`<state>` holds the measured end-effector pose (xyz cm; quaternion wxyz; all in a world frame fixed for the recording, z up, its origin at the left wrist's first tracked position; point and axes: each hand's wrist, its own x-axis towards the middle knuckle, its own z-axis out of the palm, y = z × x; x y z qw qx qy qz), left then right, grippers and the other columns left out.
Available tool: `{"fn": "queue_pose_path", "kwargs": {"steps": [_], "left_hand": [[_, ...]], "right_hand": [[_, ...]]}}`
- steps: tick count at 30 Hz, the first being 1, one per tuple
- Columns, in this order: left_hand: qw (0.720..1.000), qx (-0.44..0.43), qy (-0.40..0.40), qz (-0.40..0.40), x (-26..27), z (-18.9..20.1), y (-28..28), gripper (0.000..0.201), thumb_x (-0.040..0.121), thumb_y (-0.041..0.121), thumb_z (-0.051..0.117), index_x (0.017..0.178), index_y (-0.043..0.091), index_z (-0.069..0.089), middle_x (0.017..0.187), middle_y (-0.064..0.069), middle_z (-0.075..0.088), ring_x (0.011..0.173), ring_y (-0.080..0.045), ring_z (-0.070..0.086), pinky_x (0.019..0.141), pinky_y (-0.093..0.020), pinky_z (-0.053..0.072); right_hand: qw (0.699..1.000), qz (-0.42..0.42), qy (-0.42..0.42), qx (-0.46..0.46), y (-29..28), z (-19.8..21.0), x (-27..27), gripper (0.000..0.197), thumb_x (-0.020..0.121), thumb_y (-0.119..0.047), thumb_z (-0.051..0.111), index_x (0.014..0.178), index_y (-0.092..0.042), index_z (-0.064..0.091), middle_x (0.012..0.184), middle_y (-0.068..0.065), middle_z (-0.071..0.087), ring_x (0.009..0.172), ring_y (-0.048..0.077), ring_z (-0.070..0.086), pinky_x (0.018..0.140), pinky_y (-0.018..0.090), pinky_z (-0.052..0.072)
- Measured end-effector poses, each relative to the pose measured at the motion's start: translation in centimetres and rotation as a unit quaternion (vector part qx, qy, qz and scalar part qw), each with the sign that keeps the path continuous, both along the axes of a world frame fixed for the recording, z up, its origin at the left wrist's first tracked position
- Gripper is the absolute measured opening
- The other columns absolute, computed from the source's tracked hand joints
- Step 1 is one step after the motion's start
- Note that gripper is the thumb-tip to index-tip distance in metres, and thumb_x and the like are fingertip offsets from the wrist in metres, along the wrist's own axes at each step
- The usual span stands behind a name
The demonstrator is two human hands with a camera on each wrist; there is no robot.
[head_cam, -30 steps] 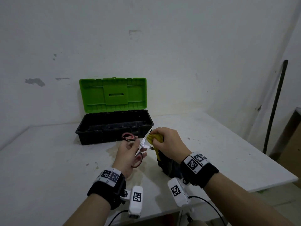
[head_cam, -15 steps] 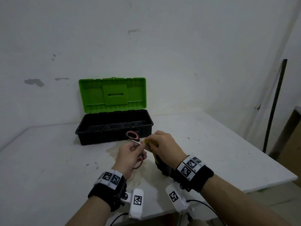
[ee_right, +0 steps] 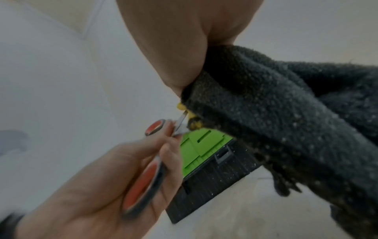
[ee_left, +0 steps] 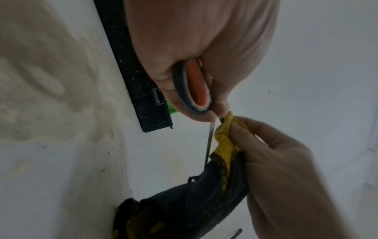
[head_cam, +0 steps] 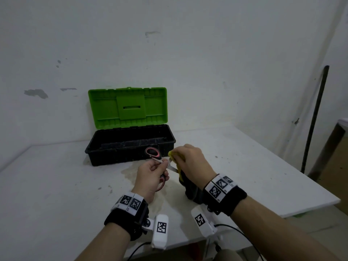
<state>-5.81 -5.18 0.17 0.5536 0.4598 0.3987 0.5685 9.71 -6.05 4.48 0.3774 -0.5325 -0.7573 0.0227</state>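
Observation:
My left hand (head_cam: pixel 150 176) grips a pair of scissors (head_cam: pixel 153 153) with black and orange handles (ee_left: pixel 196 90), just in front of the toolbox. The steel blades (ee_left: pixel 209 142) point right, against a cloth. My right hand (head_cam: pixel 192 162) holds that dark grey and yellow cloth (head_cam: pixel 190 189) bunched round the blades; its yellow part (ee_left: pixel 224 140) is pinched between the fingers (ee_left: pixel 251 139). The rest of the cloth (ee_right: pixel 286 113) hangs below the right hand down to the table. In the right wrist view the scissors (ee_right: pixel 147 174) lie across the left palm.
An open toolbox with a black tray (head_cam: pixel 130 146) and a raised green lid (head_cam: pixel 128 107) stands on the white table (head_cam: pixel 56 185) by the wall. A dark pole (head_cam: pixel 314 117) leans in the right corner. The table's right edge (head_cam: pixel 310 210) is close by.
The scissors' upper handle loop has tipped up toward the toolbox, and the blades now point right into the cloth. Both hands have shifted slightly; the right hand sits lower over the blades.

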Motion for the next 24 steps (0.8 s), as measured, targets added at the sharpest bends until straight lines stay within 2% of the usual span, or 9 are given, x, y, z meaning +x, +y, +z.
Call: {"fn": "queue_pose_path", "kwargs": {"steps": [4, 7, 9, 11, 17, 20, 22, 24], "left_hand": [[1.0, -0.009, -0.004, 0.006, -0.4, -0.2, -0.1, 0.011, 0.096, 0.006, 0.064, 0.098, -0.005, 0.067, 0.062, -0.009, 0.058, 0.056, -0.015, 0.055, 0.055, -0.026, 0.052], [1.0, -0.018, -0.016, 0.013, -0.4, -0.1, 0.2, 0.013, 0.096, 0.006, 0.064, 0.099, -0.006, 0.066, 0.065, -0.009, 0.057, 0.057, -0.014, 0.055, 0.054, -0.026, 0.053], [1.0, -0.018, -0.018, 0.008, -0.2, 0.0, 0.2, 0.014, 0.096, 0.006, 0.063, 0.098, -0.008, 0.064, 0.066, -0.01, 0.057, 0.056, -0.014, 0.055, 0.054, -0.025, 0.052], [1.0, -0.017, -0.018, -0.001, 0.0, 0.1, 0.1, 0.013, 0.097, 0.006, 0.062, 0.095, -0.007, 0.063, 0.064, -0.011, 0.056, 0.054, -0.015, 0.054, 0.052, -0.025, 0.051], [0.999, -0.028, -0.03, 0.006, -0.4, -0.5, -0.1, 0.01, 0.095, 0.007, 0.065, 0.095, -0.003, 0.066, 0.061, -0.008, 0.057, 0.054, -0.014, 0.054, 0.052, -0.025, 0.053], [0.998, -0.031, -0.047, 0.005, -0.4, -0.3, 0.1, 0.01, 0.095, 0.007, 0.065, 0.095, -0.003, 0.065, 0.062, -0.007, 0.058, 0.054, -0.014, 0.055, 0.052, -0.025, 0.053], [0.999, -0.027, -0.044, -0.001, -0.1, -0.1, 0.1, 0.01, 0.096, 0.006, 0.063, 0.091, -0.002, 0.064, 0.063, -0.008, 0.058, 0.055, -0.015, 0.055, 0.053, -0.025, 0.053], [0.999, -0.021, -0.04, -0.009, 0.1, 0.0, 0.0, 0.011, 0.096, 0.006, 0.063, 0.088, -0.001, 0.063, 0.064, -0.009, 0.058, 0.056, -0.015, 0.055, 0.054, -0.026, 0.053]], "right_hand": [[0.997, -0.073, 0.018, 0.007, 1.2, 1.1, 1.9, 0.015, 0.094, -0.022, 0.058, 0.095, -0.019, 0.073, 0.087, 0.002, 0.064, 0.082, 0.019, 0.059, 0.068, 0.021, 0.034], [1.0, -0.013, 0.019, 0.019, 0.2, 1.3, 1.0, 0.013, 0.093, -0.021, 0.061, 0.098, -0.02, 0.073, 0.09, 0.0, 0.066, 0.082, 0.014, 0.058, 0.071, 0.019, 0.037], [0.999, 0.036, -0.003, 0.005, -0.6, 0.7, 0.0, 0.015, 0.094, -0.021, 0.06, 0.1, -0.019, 0.073, 0.093, 0.001, 0.066, 0.083, 0.015, 0.059, 0.074, 0.023, 0.044], [0.999, 0.051, -0.009, 0.002, -0.7, 0.0, -0.3, 0.015, 0.094, -0.021, 0.06, 0.1, -0.018, 0.074, 0.093, 0.003, 0.065, 0.083, 0.017, 0.061, 0.075, 0.027, 0.048], [0.998, -0.061, 0.015, 0.007, 1.3, 1.2, 2.0, 0.013, 0.093, -0.019, 0.06, 0.09, -0.02, 0.073, 0.086, 0.001, 0.065, 0.081, 0.018, 0.059, 0.07, 0.025, 0.041], [1.0, -0.009, 0.015, 0.011, 0.1, 1.2, 1.2, 0.013, 0.094, -0.023, 0.06, 0.095, -0.022, 0.074, 0.087, -0.001, 0.065, 0.08, 0.015, 0.058, 0.074, 0.026, 0.046], [0.999, 0.045, -0.005, -0.001, -1.0, 0.6, 0.0, 0.014, 0.094, -0.021, 0.06, 0.096, -0.019, 0.074, 0.09, 0.001, 0.065, 0.08, 0.017, 0.06, 0.075, 0.027, 0.048], [0.998, 0.054, -0.012, 0.0, -1.1, 0.1, -0.2, 0.014, 0.094, -0.02, 0.06, 0.098, -0.018, 0.074, 0.092, 0.003, 0.065, 0.081, 0.019, 0.062, 0.074, 0.03, 0.049]]}}
